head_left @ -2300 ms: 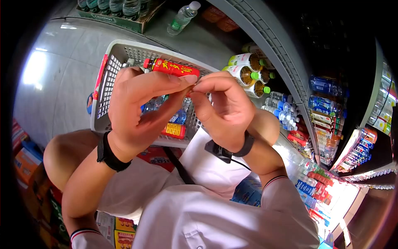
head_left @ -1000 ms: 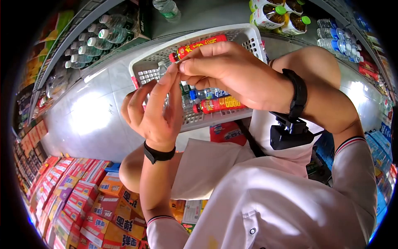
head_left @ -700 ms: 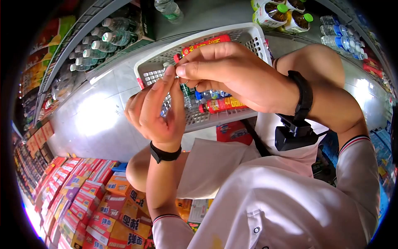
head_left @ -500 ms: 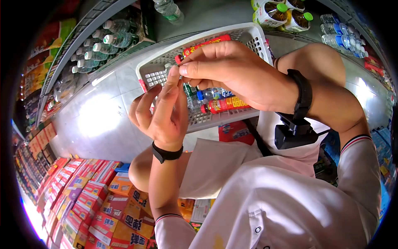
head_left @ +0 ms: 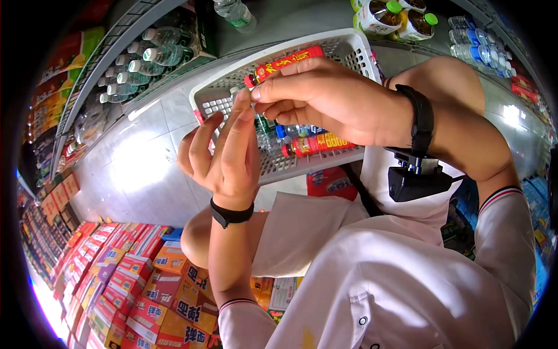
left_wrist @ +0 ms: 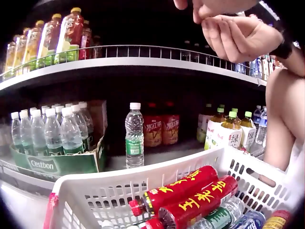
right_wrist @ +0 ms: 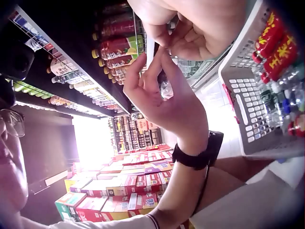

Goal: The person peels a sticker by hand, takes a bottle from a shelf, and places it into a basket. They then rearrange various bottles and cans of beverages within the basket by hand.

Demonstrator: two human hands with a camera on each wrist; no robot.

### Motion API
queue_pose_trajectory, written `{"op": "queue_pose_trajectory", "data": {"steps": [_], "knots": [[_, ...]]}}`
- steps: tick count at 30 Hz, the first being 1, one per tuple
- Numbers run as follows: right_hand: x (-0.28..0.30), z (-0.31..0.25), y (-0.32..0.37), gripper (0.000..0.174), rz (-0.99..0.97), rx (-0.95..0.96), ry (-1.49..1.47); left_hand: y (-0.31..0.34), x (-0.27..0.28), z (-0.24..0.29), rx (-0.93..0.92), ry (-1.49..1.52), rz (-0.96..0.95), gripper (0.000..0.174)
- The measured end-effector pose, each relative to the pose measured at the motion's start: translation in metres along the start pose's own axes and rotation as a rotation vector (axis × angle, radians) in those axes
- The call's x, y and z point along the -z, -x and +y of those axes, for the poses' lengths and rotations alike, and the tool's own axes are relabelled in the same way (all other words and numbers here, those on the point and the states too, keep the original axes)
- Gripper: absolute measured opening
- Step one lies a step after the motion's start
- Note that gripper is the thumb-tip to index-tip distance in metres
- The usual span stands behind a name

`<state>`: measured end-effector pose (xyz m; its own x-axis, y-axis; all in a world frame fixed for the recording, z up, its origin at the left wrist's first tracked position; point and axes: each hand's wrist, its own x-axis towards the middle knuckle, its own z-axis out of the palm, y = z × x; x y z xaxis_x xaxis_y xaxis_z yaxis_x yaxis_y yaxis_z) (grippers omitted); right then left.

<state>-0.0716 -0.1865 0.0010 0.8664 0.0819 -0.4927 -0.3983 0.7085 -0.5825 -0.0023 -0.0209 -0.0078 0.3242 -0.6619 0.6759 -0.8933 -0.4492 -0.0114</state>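
Both hands meet at the fingertips above a pale plastic basket. The left hand points upward, its fingers loosely bent and spread. From the right, the right hand has its thumb and bent fingers against the left fingertips; whether anything small is between them cannot be told. In the left wrist view the right hand is at upper right; in the right wrist view the left hand rises to the joined fingertips. Red bottles and a green-labelled bottle lie in the basket.
A single water bottle stands on the lower shelf beside a green Cestbon carton of bottles. Green-capped tea bottles are at the right. Red and orange boxes are stacked at lower left, on the tiled floor.
The view has swung since the oldest frame, bringing the boxes into sight. Lately the right hand has tilted slightly upward and the left fingers have shifted a little; the fingertips stay together.
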Motion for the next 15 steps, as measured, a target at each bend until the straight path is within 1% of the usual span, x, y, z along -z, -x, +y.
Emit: {"op": "queue_pose_trajectory", "data": {"steps": [3, 6, 9, 12, 15], "knots": [[0.000, -0.002, 0.001, 0.018, -0.002, 0.012, 0.010, 0.001, -0.002, 0.000, -0.012, 0.028, 0.010, 0.031], [0.005, -0.001, -0.002, 0.019, 0.024, 0.033, 0.110, 0.002, -0.008, -0.001, -0.030, 0.064, 0.047, 0.031], [0.010, 0.003, -0.005, 0.020, -0.009, 0.040, 0.102, 0.005, -0.012, -0.002, -0.043, 0.095, 0.071, 0.030], [0.009, 0.004, -0.002, 0.020, -0.012, 0.105, 0.120, 0.004, -0.013, 0.000, -0.039, 0.115, 0.068, 0.031], [0.013, 0.005, -0.007, 0.019, 0.006, 0.096, 0.216, 0.005, -0.015, -0.001, -0.039, 0.132, 0.074, 0.033]]}}
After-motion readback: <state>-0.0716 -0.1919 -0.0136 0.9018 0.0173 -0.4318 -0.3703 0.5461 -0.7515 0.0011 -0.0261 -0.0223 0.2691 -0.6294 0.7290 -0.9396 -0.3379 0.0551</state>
